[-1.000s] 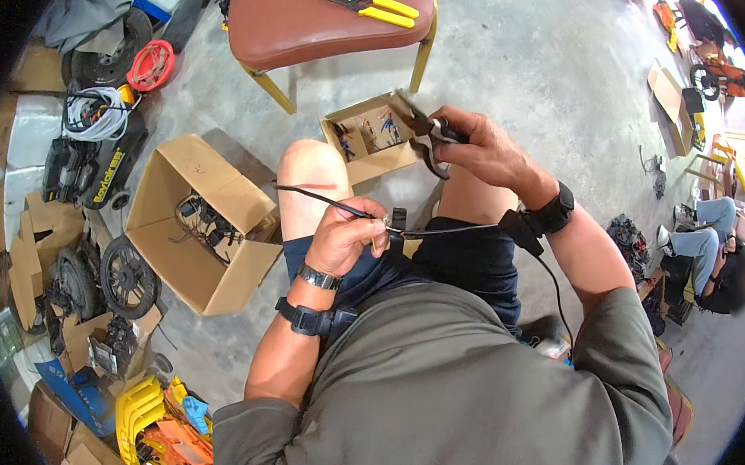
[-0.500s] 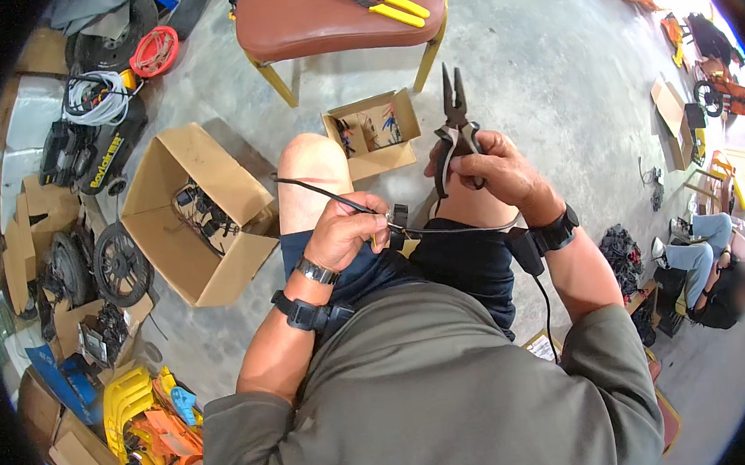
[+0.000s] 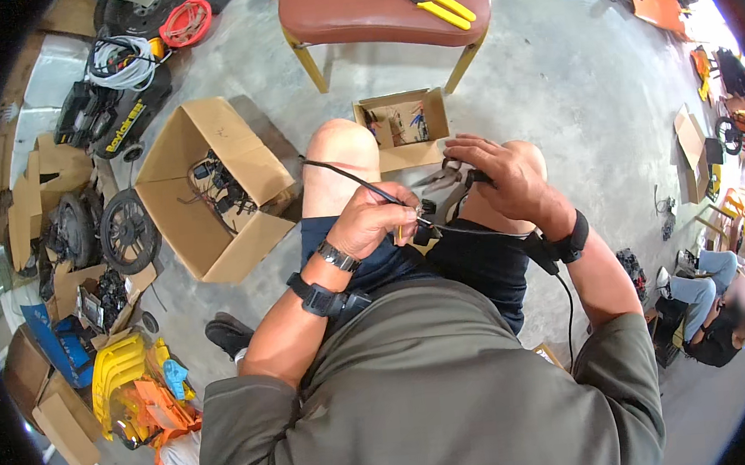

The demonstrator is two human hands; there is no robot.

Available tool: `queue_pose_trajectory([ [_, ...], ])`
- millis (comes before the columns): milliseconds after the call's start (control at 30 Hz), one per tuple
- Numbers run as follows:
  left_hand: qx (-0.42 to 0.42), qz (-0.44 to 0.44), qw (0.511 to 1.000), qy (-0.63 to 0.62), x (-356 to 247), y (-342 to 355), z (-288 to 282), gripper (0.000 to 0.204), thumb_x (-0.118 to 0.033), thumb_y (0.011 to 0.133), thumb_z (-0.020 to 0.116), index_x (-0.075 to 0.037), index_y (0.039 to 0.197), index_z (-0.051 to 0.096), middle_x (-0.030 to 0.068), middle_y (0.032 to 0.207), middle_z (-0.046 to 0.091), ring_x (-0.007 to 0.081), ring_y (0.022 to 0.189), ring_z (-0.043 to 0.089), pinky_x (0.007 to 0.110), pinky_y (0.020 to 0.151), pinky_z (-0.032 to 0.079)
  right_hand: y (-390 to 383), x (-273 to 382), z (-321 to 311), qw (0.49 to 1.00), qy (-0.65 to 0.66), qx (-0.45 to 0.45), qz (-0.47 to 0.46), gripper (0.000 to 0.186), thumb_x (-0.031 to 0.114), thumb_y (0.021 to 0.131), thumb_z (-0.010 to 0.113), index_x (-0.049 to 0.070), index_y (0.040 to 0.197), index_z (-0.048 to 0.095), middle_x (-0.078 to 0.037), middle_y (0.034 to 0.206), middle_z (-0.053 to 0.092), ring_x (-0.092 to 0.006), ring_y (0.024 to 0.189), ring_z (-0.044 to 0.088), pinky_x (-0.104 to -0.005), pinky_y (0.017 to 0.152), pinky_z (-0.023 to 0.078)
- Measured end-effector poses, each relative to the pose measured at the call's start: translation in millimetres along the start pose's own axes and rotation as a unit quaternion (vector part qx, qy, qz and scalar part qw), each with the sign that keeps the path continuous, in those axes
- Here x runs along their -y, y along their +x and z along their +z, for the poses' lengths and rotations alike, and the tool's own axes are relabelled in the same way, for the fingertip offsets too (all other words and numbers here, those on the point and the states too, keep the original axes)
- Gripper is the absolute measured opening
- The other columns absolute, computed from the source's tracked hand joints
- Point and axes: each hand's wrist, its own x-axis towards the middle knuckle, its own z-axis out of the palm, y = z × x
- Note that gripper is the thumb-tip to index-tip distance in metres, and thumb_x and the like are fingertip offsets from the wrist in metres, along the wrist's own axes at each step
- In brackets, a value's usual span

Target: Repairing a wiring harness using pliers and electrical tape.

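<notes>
My left hand (image 3: 365,223) pinches a black cable (image 3: 341,173) above my lap. One end of the cable sticks out past my left knee, and the rest runs right across my thighs. A small dark part hangs by the fingertips, too small to make out. Over my right thigh, my right hand (image 3: 511,181) holds a pair of pliers (image 3: 444,174) with dark handles. Their jaws now point left, low beside the fingers, and the hand hides part of the handles. Both wrists wear black strapped devices.
Ahead stands a brown padded stool (image 3: 383,11) bearing yellow-handled cutters (image 3: 443,7) and scissors. A small box (image 3: 410,155) of wire parts lies before my knees. At left are a larger open carton (image 3: 256,167) and wheels (image 3: 127,232). A person (image 3: 716,321) sits far right.
The pliers have swung from pointing straight ahead to pointing left and lower, as my right hand turned over. My left hand keeps its pinch on the cable. The whole view has shifted slightly.
</notes>
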Motion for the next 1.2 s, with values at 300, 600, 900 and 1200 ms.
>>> queue_pose_trajectory([
  [300,-0.015,0.002,1.0,0.004,0,-3,-2,0.011,-0.007,0.086,0.068,0.001,0.092,0.064,0.0095,0.07,0.064,0.0178,0.06,0.062,0.028,0.054,0.049,20,10,3,0.996,-0.083,0.021,-0.033,0.057,-0.01,0.073,0.055,0.009,0.127,0.056,-0.01,0.139,0.054,-0.0346,0.137,0.044,-0.0405,0.09,0.055],
  [600,-0.002,0.0,1.0,-0.003,0,-2,-4,0.014,-0.008,0.085,0.069,0.002,0.093,0.063,0.0106,0.071,0.064,0.018,0.061,0.062,0.028,0.055,0.049,21,-3,14,0.994,-0.08,0.004,-0.071,0.057,-0.012,0.073,0.054,0.006,0.128,0.053,-0.014,0.141,0.05,-0.0378,0.14,0.039,-0.0429,0.099,0.053],
  [900,-0.012,-0.002,1.0,0.012,-4,-4,0,0.016,-0.008,0.085,0.07,0.005,0.094,0.065,0.0108,0.072,0.065,0.0171,0.06,0.062,0.027,0.055,0.048,21,-4,18,0.996,-0.007,0.055,-0.067,0.062,-0.014,0.07,0.054,0.002,0.13,0.05,-0.018,0.138,0.051,-0.0393,0.137,0.041,-0.045,0.111,0.042],
  [1200,0.014,0.002,1.0,0.007,-3,-4,-4,0.015,-0.006,0.083,0.068,0.005,0.093,0.066,0.0098,0.07,0.065,0.0155,0.057,0.06,0.027,0.053,0.047,23,-1,10,0.991,0.005,0.105,-0.081,0.064,-0.013,0.07,0.055,0.002,0.132,0.05,-0.018,0.139,0.051,-0.0385,0.136,0.043,-0.0443,0.109,0.043],
])
